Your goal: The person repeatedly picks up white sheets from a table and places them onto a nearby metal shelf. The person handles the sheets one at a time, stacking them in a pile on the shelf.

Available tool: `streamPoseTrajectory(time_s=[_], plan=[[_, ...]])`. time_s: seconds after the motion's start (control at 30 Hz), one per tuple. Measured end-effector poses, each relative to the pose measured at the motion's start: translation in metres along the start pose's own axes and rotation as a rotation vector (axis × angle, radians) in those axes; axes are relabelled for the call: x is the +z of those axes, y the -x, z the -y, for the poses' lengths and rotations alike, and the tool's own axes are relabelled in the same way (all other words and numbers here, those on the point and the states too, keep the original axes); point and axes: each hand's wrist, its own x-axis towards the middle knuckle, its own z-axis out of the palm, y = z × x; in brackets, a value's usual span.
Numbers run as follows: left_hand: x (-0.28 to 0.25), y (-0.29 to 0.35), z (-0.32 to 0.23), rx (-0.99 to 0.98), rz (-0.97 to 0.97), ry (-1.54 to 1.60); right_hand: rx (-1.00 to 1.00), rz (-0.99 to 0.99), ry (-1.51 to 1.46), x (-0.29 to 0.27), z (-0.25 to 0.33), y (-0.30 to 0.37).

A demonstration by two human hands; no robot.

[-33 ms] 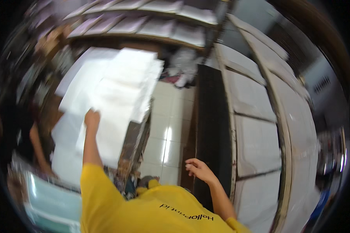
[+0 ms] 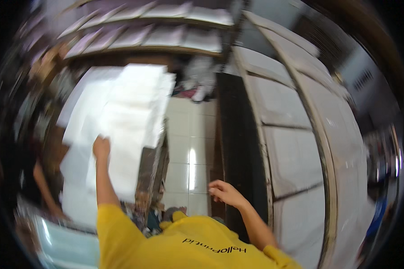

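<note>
White sheets [image 2: 128, 107] lie overlapping in a pile on a low table to my left. My left hand [image 2: 101, 147] is closed in a fist at the left edge of an upper sheet; its fingertips are hidden, so whether it grips the sheet cannot be made out. Over the aisle, my right hand [image 2: 224, 193] hangs with loosely curled fingers, the thumb a little apart and nothing visible in it. It is nearest to a long black board [image 2: 240, 148] running along the right of the aisle.
A pale tiled floor [image 2: 179, 150] runs between the two sides. To the right stand slanted racks with white panels [image 2: 294, 161]. More pale panels [image 2: 164, 36] line the far wall. Clear plastic bags [image 2: 197, 74] sit at the aisle's end. A person in dark clothes [image 2: 20, 170] is at far left.
The whole view has shifted slightly, so the pile and the racks sit further left. My left hand stays closed over the sheets, and my right hand keeps much the same pose.
</note>
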Motion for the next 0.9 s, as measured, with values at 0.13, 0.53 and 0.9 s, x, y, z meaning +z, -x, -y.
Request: streamPoseTrajectory(time_s=[0.13,0.53,0.9], plan=[[-0.06,0.059,-0.11,0.225,0.06,0.408,-0.259,-0.014,-0.068,0.026,0.068,-0.053],[-0.138,0.251,-0.307,0.73,0.509,0.727,-0.607,-0.398,0.334,-0.012,0.179,-0.012],[-0.244,0.399,-0.325,1.047,0.187,1.803,-0.313,-0.824,1.214,-0.154,0.308,0.26]])
